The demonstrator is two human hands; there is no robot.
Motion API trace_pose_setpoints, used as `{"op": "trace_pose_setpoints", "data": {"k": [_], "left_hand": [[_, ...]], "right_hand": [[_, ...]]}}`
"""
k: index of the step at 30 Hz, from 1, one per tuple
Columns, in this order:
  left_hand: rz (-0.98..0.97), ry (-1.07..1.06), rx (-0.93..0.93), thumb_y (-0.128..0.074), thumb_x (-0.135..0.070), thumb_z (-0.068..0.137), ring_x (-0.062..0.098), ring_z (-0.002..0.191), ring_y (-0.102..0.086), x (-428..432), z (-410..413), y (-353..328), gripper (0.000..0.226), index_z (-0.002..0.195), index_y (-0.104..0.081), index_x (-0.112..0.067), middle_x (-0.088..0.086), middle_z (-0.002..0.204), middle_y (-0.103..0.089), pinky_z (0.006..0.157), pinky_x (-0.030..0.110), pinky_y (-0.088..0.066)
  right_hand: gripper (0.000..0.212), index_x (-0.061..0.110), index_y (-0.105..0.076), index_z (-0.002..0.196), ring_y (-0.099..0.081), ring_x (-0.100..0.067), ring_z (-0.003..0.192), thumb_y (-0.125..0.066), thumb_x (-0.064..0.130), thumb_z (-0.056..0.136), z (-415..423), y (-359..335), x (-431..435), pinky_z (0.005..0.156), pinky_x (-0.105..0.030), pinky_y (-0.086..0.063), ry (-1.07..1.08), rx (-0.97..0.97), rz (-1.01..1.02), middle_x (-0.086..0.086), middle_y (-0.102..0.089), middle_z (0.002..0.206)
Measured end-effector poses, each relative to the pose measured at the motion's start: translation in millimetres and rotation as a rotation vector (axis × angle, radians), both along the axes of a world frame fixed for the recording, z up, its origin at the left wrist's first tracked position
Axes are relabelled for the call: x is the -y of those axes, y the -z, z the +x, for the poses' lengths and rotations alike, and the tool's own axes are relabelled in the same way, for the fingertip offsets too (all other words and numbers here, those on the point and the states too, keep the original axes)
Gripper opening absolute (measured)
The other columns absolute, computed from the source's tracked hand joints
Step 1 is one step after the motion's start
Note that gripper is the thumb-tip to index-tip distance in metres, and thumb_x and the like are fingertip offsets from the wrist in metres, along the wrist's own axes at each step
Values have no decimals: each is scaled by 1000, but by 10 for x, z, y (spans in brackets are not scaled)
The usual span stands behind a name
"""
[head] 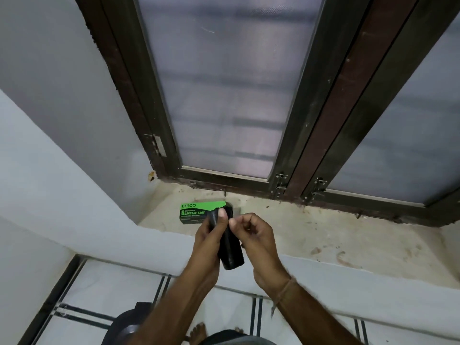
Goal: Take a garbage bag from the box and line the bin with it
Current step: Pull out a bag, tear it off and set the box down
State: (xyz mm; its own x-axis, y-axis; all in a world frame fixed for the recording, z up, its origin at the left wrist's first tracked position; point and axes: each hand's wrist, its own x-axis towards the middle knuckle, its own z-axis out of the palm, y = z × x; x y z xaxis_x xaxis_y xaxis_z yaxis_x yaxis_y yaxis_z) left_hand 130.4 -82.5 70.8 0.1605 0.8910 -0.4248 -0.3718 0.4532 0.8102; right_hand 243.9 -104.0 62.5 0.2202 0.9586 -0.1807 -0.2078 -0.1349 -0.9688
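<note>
A green and black garbage bag box (196, 212) lies on the window sill (323, 235), near its left end. In front of it my left hand (211, 235) grips a black roll of garbage bags (230, 247), thumb on top near the roll's upper end. My right hand (254, 235) is just right of the roll, its fingers curled and its fingertips at the roll's edge; whether they pinch the bag I cannot tell. A dark bin (127, 324) stands on the floor at the lower left, mostly hidden by my left forearm.
A dark-framed window (224, 95) with frosted panes rises behind the sill. White walls (49, 120) close in on the left. The tiled floor (99, 282) has black stripes. My bare foot (198, 332) shows at the bottom.
</note>
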Motion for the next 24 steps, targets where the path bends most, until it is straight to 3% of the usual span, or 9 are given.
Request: {"op": "trace_pose_setpoints", "data": {"k": [4, 7, 9, 11, 14, 16, 19, 21, 24], "left_hand": [[-148, 1, 162, -61, -43, 91, 33, 125, -63, 65, -20, 14, 52, 133, -62, -12, 21, 133, -66, 87, 39, -59], [-221, -6, 232, -67, -40, 92, 39, 131, -57, 42, -37, 22, 59, 140, -57, -8, 25, 141, -59, 111, 54, -45], [-266, 7, 278, -69, -38, 92, 42, 131, -57, 38, -59, 40, 63, 142, -53, -3, 29, 143, -55, 115, 59, -37], [-299, 4, 282, -68, -34, 93, 40, 128, -60, 47, -58, 45, 61, 142, -53, 0, 29, 141, -57, 115, 56, -39], [-327, -7, 278, -67, -35, 90, 38, 127, -61, 98, -3, 61, 61, 140, -56, -1, 25, 138, -62, 111, 51, -44], [-317, 9, 240, -63, -42, 93, 35, 117, -66, 122, 39, 48, 57, 134, -61, -3, 21, 127, -69, 99, 47, -53], [-320, 54, 171, -55, -57, 94, 35, 104, -68, 147, 66, 67, 60, 125, -69, -7, 19, 119, -73, 86, 42, -54], [-288, 87, 120, -54, -61, 93, 35, 105, -68, 178, 70, 98, 64, 125, -69, -7, 19, 120, -73, 86, 44, -54], [-251, 109, 68, -62, -59, 88, 40, 116, -67, 216, 92, 141, 65, 127, -67, -8, 20, 124, -72, 100, 54, -53]], "right_hand": [[24, 2, -69, 88, -60, -9, 73, -69, 23, 99, 8, 4, -5, 67, -19, -48, -3, 30, -18, -2, -68, 77], [23, 3, -67, 97, -64, -11, 83, -72, 26, 95, 21, -4, 73, 74, -20, -52, -98, -78, -14, -1, -71, 86], [20, 5, -68, 98, -66, -13, 85, -77, 21, 91, 41, 21, 98, 76, -21, -53, -117, -63, -25, -2, -73, 88], [12, 6, -70, 89, -64, -13, 79, -78, 15, 92, 62, 39, 66, 74, -24, -51, -83, 13, -33, -2, -71, 80], [20, 1, -66, 80, -56, -12, 70, -70, 11, 97, 73, 85, 8, 69, -26, -46, -34, 118, -65, -2, -64, 70], [25, -3, -62, 84, -55, -16, 75, -63, 14, 103, 79, 103, -3, 69, -31, -47, 6, 63, -135, -7, -62, 76], [19, 11, -58, 91, -57, -19, 82, -53, 19, 108, 148, 131, -13, 69, -33, -52, 93, -106, -344, -8, -63, 88], [16, 18, -56, 92, -56, -17, 74, -51, 15, 107, 189, 138, -42, 62, -28, -47, 154, -131, -413, -6, -62, 88], [19, 19, -60, 100, -57, -16, 66, -45, 11, 108, 161, 67, -78, 54, -23, -48, 212, -176, -383, -5, -65, 84]]}}
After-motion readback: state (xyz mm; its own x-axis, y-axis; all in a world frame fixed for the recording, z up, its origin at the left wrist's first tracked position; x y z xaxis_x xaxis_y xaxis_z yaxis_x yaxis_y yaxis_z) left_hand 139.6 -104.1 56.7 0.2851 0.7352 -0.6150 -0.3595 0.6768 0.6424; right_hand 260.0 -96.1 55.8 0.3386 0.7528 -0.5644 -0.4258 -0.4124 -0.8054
